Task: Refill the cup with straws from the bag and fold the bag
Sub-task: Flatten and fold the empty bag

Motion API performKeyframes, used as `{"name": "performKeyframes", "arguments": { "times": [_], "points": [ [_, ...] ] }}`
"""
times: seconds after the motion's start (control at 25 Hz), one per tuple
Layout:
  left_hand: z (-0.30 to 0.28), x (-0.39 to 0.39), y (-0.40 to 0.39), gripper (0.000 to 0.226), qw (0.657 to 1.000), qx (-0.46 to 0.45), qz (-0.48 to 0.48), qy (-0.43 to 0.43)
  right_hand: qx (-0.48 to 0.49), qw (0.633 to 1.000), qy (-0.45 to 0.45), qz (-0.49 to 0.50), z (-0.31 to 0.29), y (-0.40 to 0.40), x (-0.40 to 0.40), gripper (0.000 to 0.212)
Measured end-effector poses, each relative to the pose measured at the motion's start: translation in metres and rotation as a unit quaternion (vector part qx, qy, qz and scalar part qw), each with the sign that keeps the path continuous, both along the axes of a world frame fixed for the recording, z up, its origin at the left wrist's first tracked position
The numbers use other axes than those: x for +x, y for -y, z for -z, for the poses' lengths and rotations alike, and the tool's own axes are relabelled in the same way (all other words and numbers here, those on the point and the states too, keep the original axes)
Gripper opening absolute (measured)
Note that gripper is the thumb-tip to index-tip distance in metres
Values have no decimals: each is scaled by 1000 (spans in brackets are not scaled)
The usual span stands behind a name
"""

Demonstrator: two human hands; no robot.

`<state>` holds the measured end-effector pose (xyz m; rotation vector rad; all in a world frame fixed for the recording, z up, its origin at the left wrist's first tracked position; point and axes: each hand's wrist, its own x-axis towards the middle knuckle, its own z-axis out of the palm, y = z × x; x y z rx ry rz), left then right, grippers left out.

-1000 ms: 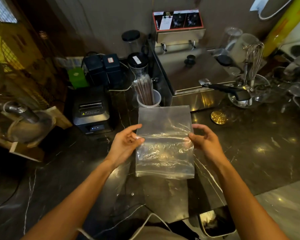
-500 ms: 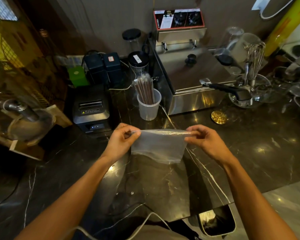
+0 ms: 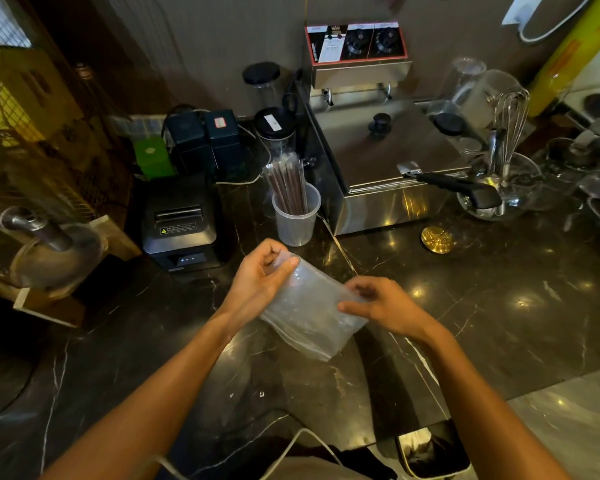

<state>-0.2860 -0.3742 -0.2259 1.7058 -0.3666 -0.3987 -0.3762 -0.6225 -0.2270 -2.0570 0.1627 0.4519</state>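
Observation:
A clear plastic bag [image 3: 309,313], folded over and tilted, is held above the dark marble counter [image 3: 499,306]. My left hand [image 3: 260,275] pinches its upper left corner. My right hand [image 3: 381,306] grips its right edge. The bag looks empty. Behind my hands a translucent cup [image 3: 296,218] stands upright on the counter, holding several wrapped brown straws [image 3: 287,183] that lean to the left.
A black receipt printer [image 3: 181,225] sits left of the cup. A steel fryer [image 3: 378,157] stands right of it, its black handle [image 3: 461,188] jutting out. A gold disc [image 3: 437,239], a glass bowl with a whisk [image 3: 506,161] and jars [image 3: 274,133] stand further back.
The bag was spread open and flat a second ago, then folded in half. Now it is turned at a slant, my left hand higher and my right hand lower and closer in.

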Motion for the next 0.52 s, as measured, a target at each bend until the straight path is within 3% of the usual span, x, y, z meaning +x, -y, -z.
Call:
{"name": "performKeyframes", "arguments": {
  "times": [0.12,0.24,0.36,0.44,0.52],
  "points": [
    [-1,0,3,15,1000,-9,2,-26,63,998,-23,14,7,-6,-1,11],
    [0,6,-6,41,997,11,-57,-46,129,988,-28,80,11,2,-6,20],
    [7,6,-17,65,981,0,-112,-160,249,948,-28,195,14,10,-14,29],
    [15,-4,-14,56,965,-26,-45,-258,320,914,-27,247,17,9,-15,32],
    [23,-15,-8,50,954,-60,41,-290,341,902,-29,264,19,1,-15,38]
  ]
}}
